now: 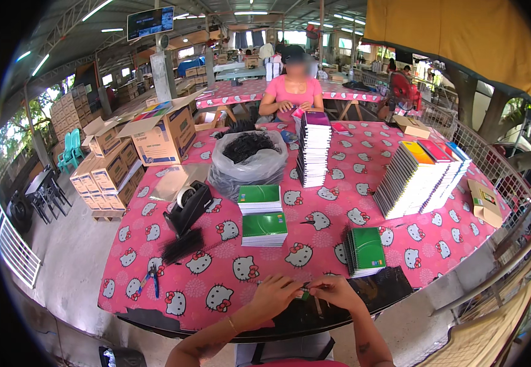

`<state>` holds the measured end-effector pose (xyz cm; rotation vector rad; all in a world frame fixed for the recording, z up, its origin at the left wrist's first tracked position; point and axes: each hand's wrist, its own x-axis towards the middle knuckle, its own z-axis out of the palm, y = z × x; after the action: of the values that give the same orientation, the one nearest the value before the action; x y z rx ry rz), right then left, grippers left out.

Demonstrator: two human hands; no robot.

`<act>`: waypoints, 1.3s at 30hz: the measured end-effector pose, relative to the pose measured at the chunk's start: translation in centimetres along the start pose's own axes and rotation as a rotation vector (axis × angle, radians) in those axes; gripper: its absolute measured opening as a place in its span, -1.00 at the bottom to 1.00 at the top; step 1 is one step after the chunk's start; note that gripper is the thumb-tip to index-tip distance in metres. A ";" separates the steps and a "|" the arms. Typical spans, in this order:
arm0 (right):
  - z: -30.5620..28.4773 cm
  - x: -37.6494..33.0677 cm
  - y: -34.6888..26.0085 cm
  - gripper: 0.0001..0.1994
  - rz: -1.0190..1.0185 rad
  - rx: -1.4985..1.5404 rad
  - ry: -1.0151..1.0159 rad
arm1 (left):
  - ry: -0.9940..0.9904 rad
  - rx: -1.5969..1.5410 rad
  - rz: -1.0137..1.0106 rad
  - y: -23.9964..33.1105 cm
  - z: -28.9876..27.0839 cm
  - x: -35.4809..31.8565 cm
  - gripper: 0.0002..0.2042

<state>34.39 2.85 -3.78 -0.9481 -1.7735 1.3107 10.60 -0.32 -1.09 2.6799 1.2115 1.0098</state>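
At the table's near edge, my left hand point(275, 295) and my right hand point(337, 292) come together with fingers closed in a pinch. Between their fingertips shows a small green and dark piece point(305, 295), mostly hidden and too small to name. Just beyond my right hand lies a stack of green spiral notebooks point(368, 249) with black coils. Farther off, left of centre, are two piles of green-covered books, a nearer pile point(264, 227) and a farther pile point(259, 197), with no coils showing. A bundle of black coils point(183, 246) rests to their left.
Pliers point(150, 280) and a black tape dispenser point(189, 209) lie at left. A plastic bag point(244, 174) holds black coils. Tall notebook stacks stand at centre point(314, 150) and right point(409, 180). Cardboard boxes point(164, 137) stand behind left. A person point(295, 92) in pink works across the table.
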 end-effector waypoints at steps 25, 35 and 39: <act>3.8 0.2 -1.3 -0.87 -0.186 -0.314 0.417 | -0.013 0.104 -0.004 1.0 -0.3 -0.2 -0.70; 3.3 -1.5 -2.0 -0.52 -0.057 0.178 0.473 | 0.170 -0.379 -0.261 -1.4 -2.3 4.1 -0.66; -3.0 -1.6 -6.9 -0.37 -0.173 0.336 0.682 | 0.258 0.175 -0.094 -10.4 -3.3 3.9 -0.69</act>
<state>36.83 1.30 3.33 -0.8850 -1.0482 0.9716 3.71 8.86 0.72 2.6487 1.5219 1.3257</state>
